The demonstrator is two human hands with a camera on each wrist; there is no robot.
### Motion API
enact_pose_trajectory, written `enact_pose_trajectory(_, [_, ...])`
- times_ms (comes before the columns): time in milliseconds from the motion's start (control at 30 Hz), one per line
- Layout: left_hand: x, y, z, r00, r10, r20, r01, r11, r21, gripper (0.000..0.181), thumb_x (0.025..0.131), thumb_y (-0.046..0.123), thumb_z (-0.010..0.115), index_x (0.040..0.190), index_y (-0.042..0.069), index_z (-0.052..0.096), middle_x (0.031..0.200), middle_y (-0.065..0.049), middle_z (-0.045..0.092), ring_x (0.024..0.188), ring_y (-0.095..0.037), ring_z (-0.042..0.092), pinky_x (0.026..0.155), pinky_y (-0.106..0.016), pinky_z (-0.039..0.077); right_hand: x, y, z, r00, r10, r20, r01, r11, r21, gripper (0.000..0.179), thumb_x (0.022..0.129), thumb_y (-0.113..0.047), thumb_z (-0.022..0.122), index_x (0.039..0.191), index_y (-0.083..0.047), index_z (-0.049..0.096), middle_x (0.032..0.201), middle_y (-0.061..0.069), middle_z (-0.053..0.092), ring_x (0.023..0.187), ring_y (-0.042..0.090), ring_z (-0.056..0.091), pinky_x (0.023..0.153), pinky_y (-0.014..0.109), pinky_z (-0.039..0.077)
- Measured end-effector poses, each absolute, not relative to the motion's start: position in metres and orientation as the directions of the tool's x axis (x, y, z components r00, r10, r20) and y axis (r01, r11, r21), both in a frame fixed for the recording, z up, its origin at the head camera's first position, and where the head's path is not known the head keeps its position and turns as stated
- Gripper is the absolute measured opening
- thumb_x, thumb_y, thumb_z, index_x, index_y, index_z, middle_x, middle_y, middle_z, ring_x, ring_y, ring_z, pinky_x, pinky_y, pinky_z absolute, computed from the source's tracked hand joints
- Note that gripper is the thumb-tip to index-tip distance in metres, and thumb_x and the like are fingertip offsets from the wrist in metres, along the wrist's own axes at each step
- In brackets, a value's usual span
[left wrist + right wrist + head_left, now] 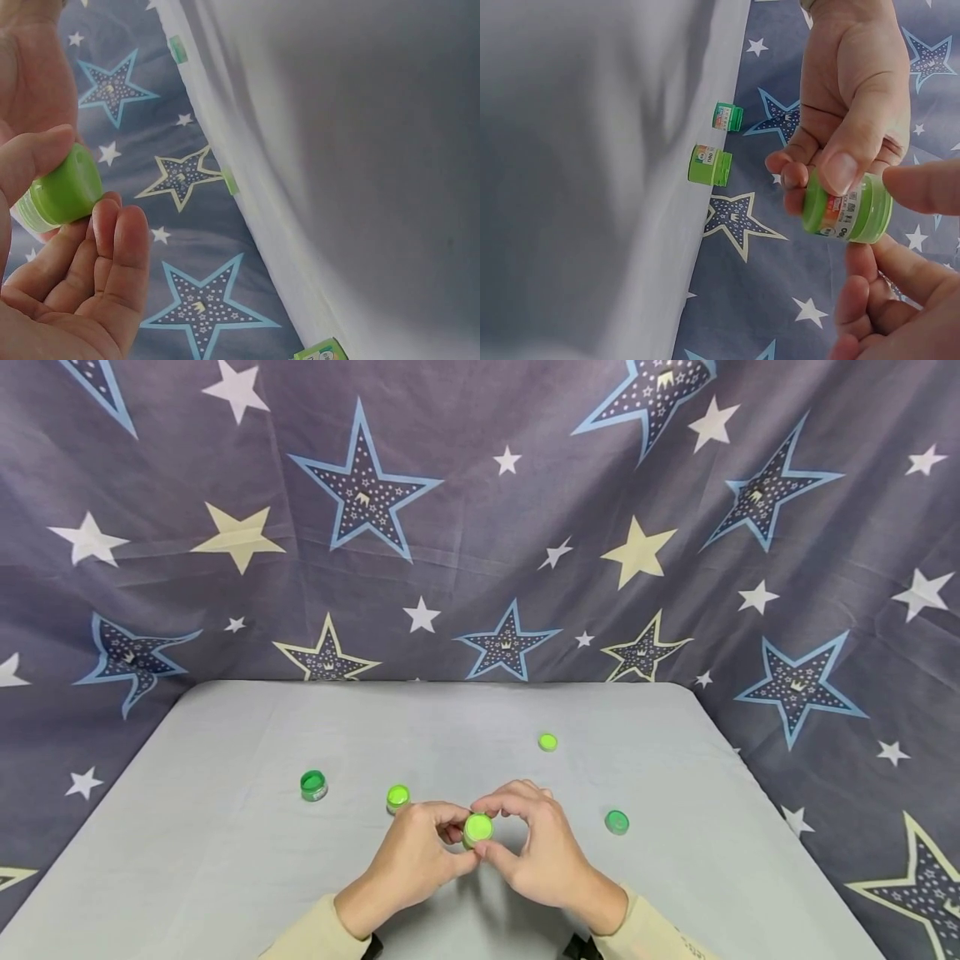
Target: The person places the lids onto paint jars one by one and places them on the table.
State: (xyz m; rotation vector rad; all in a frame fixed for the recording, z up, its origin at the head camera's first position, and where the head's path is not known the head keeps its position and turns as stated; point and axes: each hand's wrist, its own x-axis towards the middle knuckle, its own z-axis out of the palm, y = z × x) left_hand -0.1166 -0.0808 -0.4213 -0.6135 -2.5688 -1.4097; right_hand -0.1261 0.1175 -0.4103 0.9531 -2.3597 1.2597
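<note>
A small light green jar (pixel 477 829) is held just above the grey table (pixel 225 860) near its front middle. My left hand (pixel 454 837) pinches it from the left between thumb and fingers. My right hand (pixel 501 829) curls round it from the right. In the right wrist view the jar (pixel 847 210) shows a printed label, with the left hand's thumb (pixel 840 169) over its body and my right hand's fingers (pixel 922 186) at its cap end. The left wrist view shows the jar (pixel 64 191) between thumb and fingertips (pixel 112 240).
On the table stand a dark green jar (pixel 313 785) and a light green jar (pixel 397 797) to the left. A light green lid (pixel 547 742) lies further back and a dark green lid (pixel 617 821) to the right. A star-patterned cloth (pixel 480 527) hangs behind.
</note>
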Motion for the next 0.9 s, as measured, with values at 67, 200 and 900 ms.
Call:
enact_pose_trajectory(67, [-0.1166, -0.0808, -0.4210, -0.905, 0.281, 0.319, 0.420, 0.478, 0.772, 0.021, 0.074, 0.009, 0.090, 0.085, 0.020, 0.076, 0.075, 0.015, 0.064, 0.074, -0.014, 0.064, 0.068, -0.024, 0.054, -0.1259, 0.1172, -0.4100, -0.735, -0.414, 0.537, -0.677, 0.395, -0.621, 0.037, 0.074, -0.010, 0.089, 0.107, -0.019, 0.076, 0.099, -0.015, 0.069, 0.092, 0.013, 0.061, 0.080, 0.036, 0.038])
enact_pose_trajectory(200, [-0.1170, -0.0807, -0.4210, -0.902, 0.285, 0.325, 0.427, 0.477, 0.768, 0.020, 0.075, 0.010, 0.089, 0.085, 0.020, 0.077, 0.075, 0.016, 0.064, 0.073, -0.013, 0.064, 0.068, -0.024, 0.054, -0.1262, 0.1170, -0.4100, -0.739, -0.410, 0.535, -0.672, 0.397, -0.625, 0.035, 0.074, -0.011, 0.089, 0.105, -0.021, 0.076, 0.097, -0.016, 0.068, 0.091, 0.010, 0.061, 0.079, 0.035, 0.039])
enact_pose_trajectory(900, [-0.1182, -0.0797, -0.4199, -0.902, 0.276, 0.333, 0.430, 0.484, 0.762, 0.021, 0.073, 0.007, 0.088, 0.090, 0.017, 0.079, 0.077, 0.017, 0.066, 0.073, -0.010, 0.064, 0.067, -0.025, 0.054, -0.1287, 0.1169, -0.4090, -0.792, -0.342, 0.506, -0.611, 0.452, -0.650, 0.033, 0.071, -0.020, 0.094, 0.096, -0.025, 0.073, 0.086, -0.017, 0.065, 0.083, 0.005, 0.054, 0.077, 0.033, 0.037])
